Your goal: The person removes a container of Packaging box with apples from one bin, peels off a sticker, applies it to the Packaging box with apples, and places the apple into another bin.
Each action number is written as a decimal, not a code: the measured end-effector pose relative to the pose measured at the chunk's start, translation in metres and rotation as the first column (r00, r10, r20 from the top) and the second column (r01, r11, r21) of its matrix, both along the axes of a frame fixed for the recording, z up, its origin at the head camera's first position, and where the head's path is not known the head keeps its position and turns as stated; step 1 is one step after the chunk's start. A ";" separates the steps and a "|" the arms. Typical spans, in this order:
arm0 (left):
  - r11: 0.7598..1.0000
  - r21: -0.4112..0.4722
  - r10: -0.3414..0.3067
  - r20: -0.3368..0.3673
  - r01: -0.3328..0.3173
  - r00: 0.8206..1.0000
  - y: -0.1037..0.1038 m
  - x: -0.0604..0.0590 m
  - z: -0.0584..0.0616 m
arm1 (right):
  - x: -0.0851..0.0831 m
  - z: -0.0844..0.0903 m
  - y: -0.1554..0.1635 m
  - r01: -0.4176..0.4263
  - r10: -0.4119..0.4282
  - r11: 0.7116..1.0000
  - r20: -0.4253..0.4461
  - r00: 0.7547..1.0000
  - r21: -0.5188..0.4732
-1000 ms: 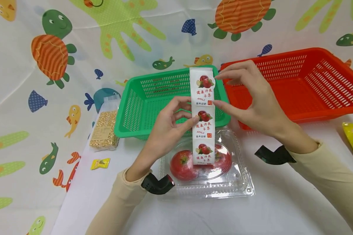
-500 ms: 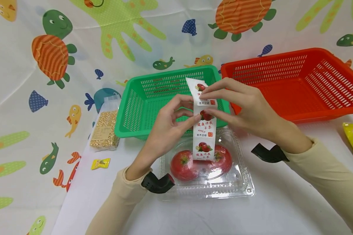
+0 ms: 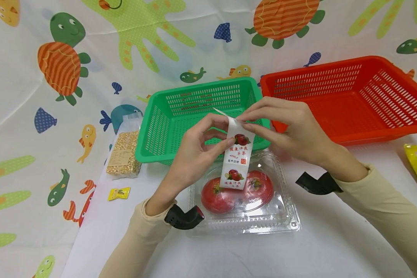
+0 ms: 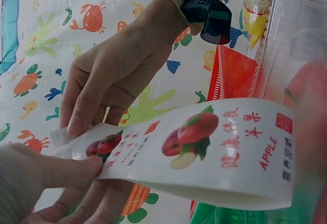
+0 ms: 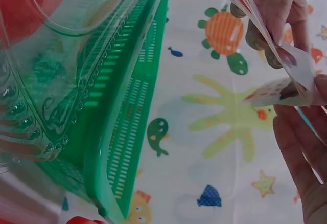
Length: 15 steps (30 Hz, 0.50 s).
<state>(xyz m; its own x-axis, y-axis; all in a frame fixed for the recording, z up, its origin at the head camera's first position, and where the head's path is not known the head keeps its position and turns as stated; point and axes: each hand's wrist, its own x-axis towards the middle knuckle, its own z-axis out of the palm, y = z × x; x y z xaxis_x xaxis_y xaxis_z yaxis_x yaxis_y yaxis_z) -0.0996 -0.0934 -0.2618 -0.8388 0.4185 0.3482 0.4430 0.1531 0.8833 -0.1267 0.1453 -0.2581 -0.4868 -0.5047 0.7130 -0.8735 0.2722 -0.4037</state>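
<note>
Left hand [image 3: 198, 154] and right hand [image 3: 285, 127] both pinching sticker strip [image 3: 237, 158] above clear box [image 3: 281, 220] of tomatoes [image 3: 215, 195] (desk centre); peeling slowly, keeping strip taut, likely avoiding tears.

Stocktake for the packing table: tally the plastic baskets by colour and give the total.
Green slotted plastic basket: 1
Orange-red slotted plastic basket: 1
Total: 2

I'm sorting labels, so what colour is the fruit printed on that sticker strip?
Red apples on a white sticker strip, clearest in the left wrist view.
</note>
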 end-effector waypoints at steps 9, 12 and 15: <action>0.997 -0.072 0.026 0.016 -0.024 1.000 -0.007 0.002 0.000 | 0.000 0.000 0.003 0.060 -0.060 0.998 0.007 0.998 -0.025; 0.995 -0.093 0.043 0.020 -0.040 0.999 -0.014 0.002 0.000 | 0.000 0.002 0.004 0.079 -0.078 0.995 0.007 0.997 -0.060; 0.994 -0.090 0.066 0.030 -0.063 0.997 -0.025 0.003 0.001 | 0.002 0.004 0.005 0.082 -0.079 0.992 0.038 0.996 -0.100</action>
<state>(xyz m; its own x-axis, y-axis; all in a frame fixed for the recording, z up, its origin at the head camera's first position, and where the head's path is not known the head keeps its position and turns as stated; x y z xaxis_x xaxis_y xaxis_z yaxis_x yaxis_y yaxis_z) -0.0968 -0.1187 -0.2605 -0.8753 0.3914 0.2840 0.4010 0.2595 0.8785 -0.1251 0.1505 -0.2539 -0.5473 -0.3887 0.7412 -0.8360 0.2971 -0.4614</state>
